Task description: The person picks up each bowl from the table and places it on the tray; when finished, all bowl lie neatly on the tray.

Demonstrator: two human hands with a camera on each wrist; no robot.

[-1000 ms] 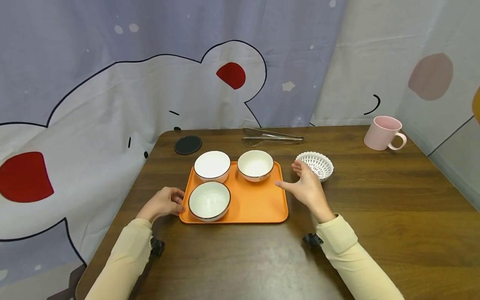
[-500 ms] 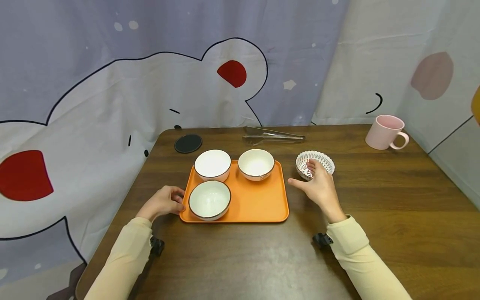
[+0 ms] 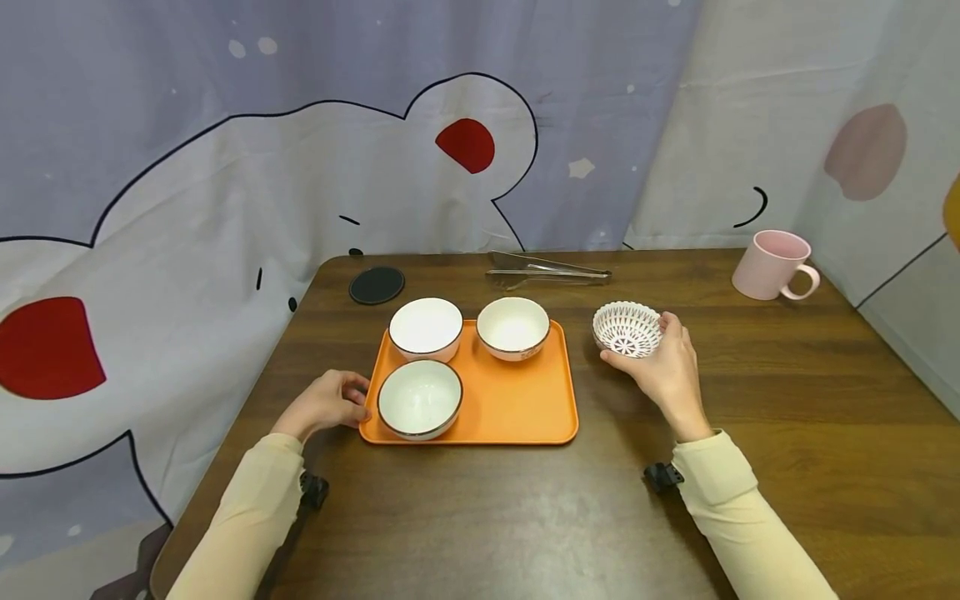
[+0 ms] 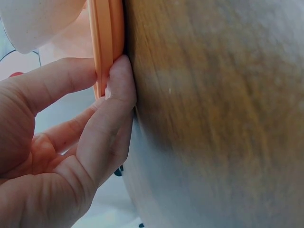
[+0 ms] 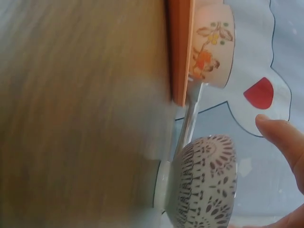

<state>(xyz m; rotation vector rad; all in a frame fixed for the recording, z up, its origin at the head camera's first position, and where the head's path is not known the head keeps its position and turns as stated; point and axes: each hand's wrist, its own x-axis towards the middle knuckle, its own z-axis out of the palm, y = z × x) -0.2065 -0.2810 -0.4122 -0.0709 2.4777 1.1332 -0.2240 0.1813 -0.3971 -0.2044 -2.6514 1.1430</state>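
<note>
My left hand (image 3: 327,406) pinches the left edge of an orange tray (image 3: 517,408); in the left wrist view the thumb (image 4: 61,78) lies on the rim and a finger curls beneath it. Three bowls stand on the tray: a back left bowl (image 3: 425,327), a front left bowl (image 3: 420,398) and a back right bowl (image 3: 512,327). My right hand (image 3: 666,371) is spread around a white bowl with a dark pattern (image 3: 627,329), right of the tray. In the right wrist view the thumb (image 5: 280,137) stands apart from this patterned bowl (image 5: 206,185); finger contact is unclear.
Metal tongs (image 3: 551,272) lie behind the tray. A black round coaster (image 3: 377,286) sits at the back left, and a pink mug (image 3: 768,267) stands at the back right. A printed curtain (image 3: 300,183) hangs behind the wooden table (image 3: 480,517).
My right hand has moved right, from beside the tray to around the patterned bowl, which now looks tipped slightly differently. My left hand keeps its place on the tray edge.
</note>
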